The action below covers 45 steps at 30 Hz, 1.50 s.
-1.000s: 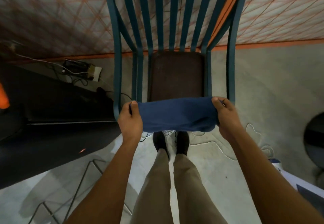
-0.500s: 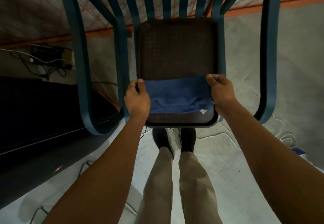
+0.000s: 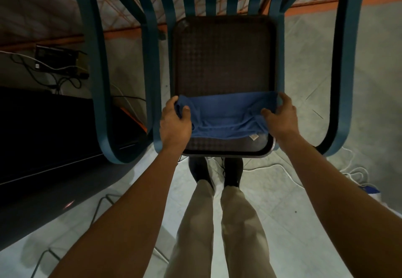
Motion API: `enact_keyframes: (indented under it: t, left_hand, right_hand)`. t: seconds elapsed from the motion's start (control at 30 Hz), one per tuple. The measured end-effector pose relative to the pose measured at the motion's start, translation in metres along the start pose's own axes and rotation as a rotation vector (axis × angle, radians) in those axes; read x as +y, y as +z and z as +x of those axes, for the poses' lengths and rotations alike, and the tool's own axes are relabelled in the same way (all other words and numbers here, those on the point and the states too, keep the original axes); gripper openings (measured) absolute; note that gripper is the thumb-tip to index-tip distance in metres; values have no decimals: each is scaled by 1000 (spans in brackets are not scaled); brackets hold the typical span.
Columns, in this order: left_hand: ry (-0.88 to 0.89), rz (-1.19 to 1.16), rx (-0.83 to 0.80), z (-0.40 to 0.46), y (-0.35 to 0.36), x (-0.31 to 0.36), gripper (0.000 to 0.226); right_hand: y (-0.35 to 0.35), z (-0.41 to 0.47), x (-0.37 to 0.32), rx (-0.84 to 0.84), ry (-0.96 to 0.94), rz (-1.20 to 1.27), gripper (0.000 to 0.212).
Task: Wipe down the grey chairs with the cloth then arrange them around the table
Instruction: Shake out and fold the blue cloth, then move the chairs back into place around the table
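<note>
A blue cloth lies stretched across the front part of the chair's dark woven seat. The left hand grips its left end, fingers curled into the bunched fabric. The right hand pinches the right end between thumb and fingers. The chair has teal-grey slats and looped arms; the person's dark shoes stand on the pale floor below the seat's front edge.
</note>
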<state>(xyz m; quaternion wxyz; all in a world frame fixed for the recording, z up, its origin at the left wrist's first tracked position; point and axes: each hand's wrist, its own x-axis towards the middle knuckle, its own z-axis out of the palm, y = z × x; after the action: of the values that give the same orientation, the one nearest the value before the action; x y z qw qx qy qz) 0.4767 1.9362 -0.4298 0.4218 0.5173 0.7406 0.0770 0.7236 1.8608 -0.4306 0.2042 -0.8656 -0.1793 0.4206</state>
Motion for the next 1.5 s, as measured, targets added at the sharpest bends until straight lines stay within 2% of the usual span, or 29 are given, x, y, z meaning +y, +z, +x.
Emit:
enact_keyframes:
  t: [0.2, 0.4, 0.53, 0.83, 1.13, 1.5]
  left_hand:
    - [-9, 47, -84, -40, -24, 16, 58]
    - [47, 66, -159, -85, -71, 32, 59]
    - [99, 45, -111, -119, -112, 42, 56]
    - [192, -92, 10, -206, -193, 64, 55]
    - [264, -217, 215, -292, -252, 72, 49]
    - [225, -369, 635, -409, -329, 59, 46]
  right_hand:
    - [-7, -56, -10, -108, -14, -96, 70]
    - [-15, -126, -38, -246, -156, -234, 69]
    - [-25, -172, -67, -295, -212, -273, 69]
    - [-56, -269, -129, -333, -476, -277, 67]
    - [-87, -347, -170, -435, -779, -325, 60]
    - [-88, -447, -222, -650, -1162, -274, 56]
